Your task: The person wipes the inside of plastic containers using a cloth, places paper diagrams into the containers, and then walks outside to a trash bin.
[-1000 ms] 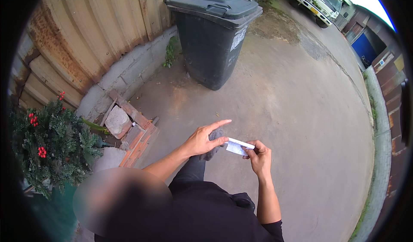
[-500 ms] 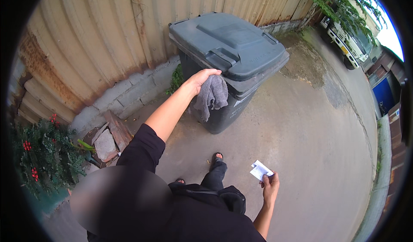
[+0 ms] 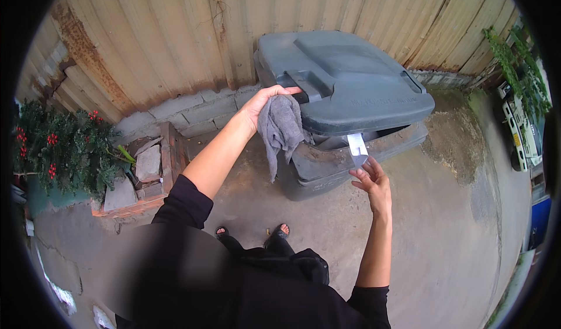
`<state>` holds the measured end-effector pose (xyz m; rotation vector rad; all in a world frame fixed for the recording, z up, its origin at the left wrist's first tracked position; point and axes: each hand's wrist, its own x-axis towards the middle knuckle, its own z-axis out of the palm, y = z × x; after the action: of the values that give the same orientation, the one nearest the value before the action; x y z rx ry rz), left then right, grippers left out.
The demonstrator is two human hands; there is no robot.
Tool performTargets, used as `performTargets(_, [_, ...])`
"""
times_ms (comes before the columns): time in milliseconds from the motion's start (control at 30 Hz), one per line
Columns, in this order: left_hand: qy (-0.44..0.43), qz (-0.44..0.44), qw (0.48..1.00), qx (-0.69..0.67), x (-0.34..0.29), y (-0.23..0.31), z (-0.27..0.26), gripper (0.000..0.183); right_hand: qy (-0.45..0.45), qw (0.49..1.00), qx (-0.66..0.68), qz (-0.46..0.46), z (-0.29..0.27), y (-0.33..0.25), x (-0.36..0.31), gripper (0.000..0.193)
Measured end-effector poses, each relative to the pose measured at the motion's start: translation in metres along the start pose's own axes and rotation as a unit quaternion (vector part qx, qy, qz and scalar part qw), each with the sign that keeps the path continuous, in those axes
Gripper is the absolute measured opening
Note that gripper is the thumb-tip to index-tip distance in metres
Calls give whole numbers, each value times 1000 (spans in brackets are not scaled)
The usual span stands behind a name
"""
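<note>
A grey wheeled bin stands before me, its lid tilted up at the front edge. My left hand grips a grey cloth, its fingers reaching under the lid's front handle. At the front gap between lid and rim is a small white paper slip, its upper end against the opening. My right hand is at the slip's lower end, thumb and fingertips around it. How firmly they pinch it is hard to see. The bin's inside is mostly hidden by the lid.
Behind the bin runs a corrugated metal fence on a block base. A bush with red berries and a brick planter stand at left. A white vehicle is far right, on the concrete ground.
The lid has gone from closed to partly raised by my left hand with the cloth. My right hand has brought the paper slip up from low at the right to the bin's opening.
</note>
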<state>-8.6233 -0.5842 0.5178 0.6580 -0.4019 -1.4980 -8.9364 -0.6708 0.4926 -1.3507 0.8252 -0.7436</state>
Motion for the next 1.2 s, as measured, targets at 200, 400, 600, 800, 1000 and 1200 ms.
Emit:
performTargets(200, [82, -43, 996, 12, -5, -32, -16, 56, -39, 994, -101, 13, 3, 31, 1, 45])
performTargets(400, [159, 34, 944, 286, -131, -69, -51, 43, -136, 982, -123, 45, 94, 51, -77, 27])
performTargets(600, [344, 158, 876, 298, -442, -195, -163, 34, -458, 872, -170, 10, 300, 127, -218, 18])
performTargets(800, [623, 123, 711, 302, -720, -263, -145, 40, -742, 629, -229, 32, 477, 167, -419, 18])
performTargets(1000, [874, 135, 442, 151, -942, -339, -210, 40, -885, 394, -245, -43, 622, 190, -545, 20])
performTargets(1200, [861, -233, 399, -213, -1048, -603, -304, 50, -868, 382, -307, -82, 836, 264, -575, 21])
